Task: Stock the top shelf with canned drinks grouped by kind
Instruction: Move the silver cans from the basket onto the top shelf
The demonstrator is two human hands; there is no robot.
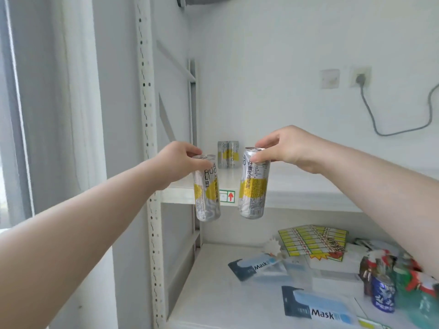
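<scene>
My left hand (180,160) grips the top of a silver and yellow slim can (207,193), which hangs in front of the top shelf's front edge (308,198). My right hand (285,148) pinches the rim of a second can of the same kind (253,186), a little to the right and slightly tilted. Two more cans of that kind (228,155) stand side by side at the back left of the top shelf, against the wall.
The white perforated shelf post (149,162) rises just left of my left hand. On the lower shelf (213,293) lie mask packets (256,269), a yellow price card (313,241), and several other cans and bottles (384,293) at the right. A cable (370,115) hangs on the wall.
</scene>
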